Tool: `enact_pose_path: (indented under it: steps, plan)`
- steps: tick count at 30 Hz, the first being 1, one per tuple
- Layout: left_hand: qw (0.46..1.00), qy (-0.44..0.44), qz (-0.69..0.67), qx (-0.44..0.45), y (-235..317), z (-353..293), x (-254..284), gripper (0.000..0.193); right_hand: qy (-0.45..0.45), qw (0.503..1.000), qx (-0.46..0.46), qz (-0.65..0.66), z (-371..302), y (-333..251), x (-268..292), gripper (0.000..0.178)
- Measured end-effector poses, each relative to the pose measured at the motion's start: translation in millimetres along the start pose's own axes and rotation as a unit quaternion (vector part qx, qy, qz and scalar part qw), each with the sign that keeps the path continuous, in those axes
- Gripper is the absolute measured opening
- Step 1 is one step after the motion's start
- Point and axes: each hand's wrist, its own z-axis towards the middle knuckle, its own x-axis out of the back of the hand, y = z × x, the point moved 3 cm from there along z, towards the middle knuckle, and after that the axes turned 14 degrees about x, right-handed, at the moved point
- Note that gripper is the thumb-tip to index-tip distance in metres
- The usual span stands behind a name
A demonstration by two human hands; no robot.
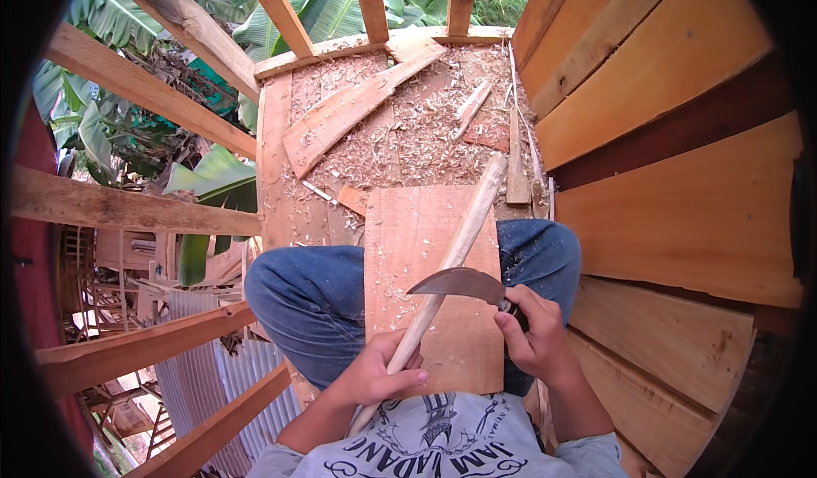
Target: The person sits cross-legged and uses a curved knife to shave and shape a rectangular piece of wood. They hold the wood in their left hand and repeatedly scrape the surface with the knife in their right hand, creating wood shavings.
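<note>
though low, left hand [373, 370] around stick [459, 238]

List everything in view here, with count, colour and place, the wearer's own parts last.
Curved knife: one, dark grey blade, in the right hand, crossing over the stick
Stick: one, pale wood, slanting over the lap board
Lap board: one, light brown, over the thighs
Loose board: one, light brown, far left floor
Narrow slat: one, tan, right floor
Shavings: many, pale, across the floor
Railing bars: several, brown, left and far sides
Wall planks: several, orange-brown, right
Leaves: many, green, beyond the railing
Corrugated sheets: at least one, grey, lower left
Jeans: one pair, blue, on the legs
Shirt: one, light grey, bottom
Left hand: one, bare, around the stick
Right hand: one, bare, on the knife handle
</note>
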Motion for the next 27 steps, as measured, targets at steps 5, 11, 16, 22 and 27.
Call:
enact_pose_path:
  steps: [5,11,16,22,27]
  plan:
    - [0.999,-0.009,0.030,-0.017,-6.3,-2.7,0.8,0.021,0.001,0.992,0.045,-0.116,1.1,-5.2,2.1,0.019]
    - [0.999,0.004,0.047,-0.001,-3.8,-4.1,-1.5,0.022,0.009,0.974,0.082,-0.211,17.2,-4.1,11.3,0.032]
    - [0.998,-0.010,0.062,-0.029,-1.7,-2.4,-5.6,0.028,0.011,0.973,0.106,-0.205,19.8,-8.8,4.3,0.031]
    - [0.999,0.014,0.044,-0.018,1.4,-2.9,-1.7,0.027,-0.043,0.971,0.131,-0.193,21.2,-19.7,-13.3,0.032]
    - [1.000,0.011,0.025,0.008,2.9,-0.9,-1.8,0.027,-0.020,0.982,0.075,-0.174,17.6,-9.6,-17.1,0.032]
